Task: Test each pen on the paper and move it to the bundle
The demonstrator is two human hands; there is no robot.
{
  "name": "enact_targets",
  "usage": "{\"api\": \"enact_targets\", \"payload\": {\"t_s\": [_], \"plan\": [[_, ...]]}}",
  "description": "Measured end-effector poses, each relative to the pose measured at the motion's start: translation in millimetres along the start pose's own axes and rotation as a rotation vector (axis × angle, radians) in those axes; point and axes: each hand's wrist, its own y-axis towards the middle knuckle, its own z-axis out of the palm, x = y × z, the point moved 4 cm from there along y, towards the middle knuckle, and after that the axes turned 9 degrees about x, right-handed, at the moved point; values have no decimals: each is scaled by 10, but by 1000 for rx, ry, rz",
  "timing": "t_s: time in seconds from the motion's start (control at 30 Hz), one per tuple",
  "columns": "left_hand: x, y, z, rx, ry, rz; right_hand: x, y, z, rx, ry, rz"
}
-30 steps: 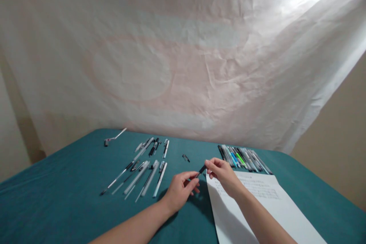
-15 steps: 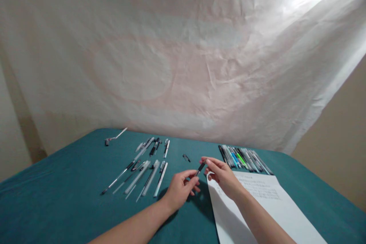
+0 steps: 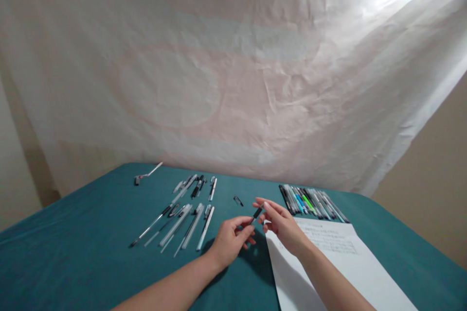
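My left hand [image 3: 230,243] pinches the lower end of a short black pen [image 3: 256,214], holding it tilted above the teal table [image 3: 91,262]. My right hand [image 3: 280,223] is at the pen's upper end, fingers curled round the tip. Both hands hover just left of a white sheet of paper [image 3: 339,262] with printed lines.
Several clear and white pens and pen parts [image 3: 182,221] lie spread on the left. A small black cap [image 3: 238,200] lies alone in the middle. A tight row of coloured pens [image 3: 310,201] lies at the back right. A crumpled white sheet hangs behind the table.
My right hand has slid slightly left and up along the pen, its fingers loosening a little. My left hand has kept its grip and barely moved.
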Motion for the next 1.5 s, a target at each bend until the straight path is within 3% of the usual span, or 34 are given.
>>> {"api": "enact_targets", "payload": {"t_s": [0.1, 0.37, 0.53, 0.6, 0.7, 0.83, 0.93, 1.1, 1.2, 1.3, 1.5], "plan": [[18, 2, -1, 6, 1, -3, -2, -7, 31, 19, -16, -18], [2, -5, 0, -10, 16, -2, -37, 13, -40, -131, -83, -22], [43, 10, -12, -10, -15, 4, -49, 23, -19, -74, -101, -13], [71, 21, -24, -25, -40, -9, -35, 18, -56, -142, -240, -76], [104, 40, -37, -53, -82, -20, 13, -25, -61, -238, -657, -254], [109, 43, -5, -17, -90, -30, -49, -75, 122, -50, -1215, -364], [29, -4, 43, 65, -57, 0, -36, -79, 140, -32, -1367, -365], [-261, -125, 132, 238, 271, 189, 320, -63, -195, -245, -1128, -373], [-364, -183, 249, 463, 526, 320, 461, -134, -472, -340, -877, -276], [-364, -219, 340, 625, 707, 369, 406, -321, -664, -330, -732, -160], [-317, -221, 383, 710, 840, 332, 147, -849, -1039, -374, -759, -41]]}}
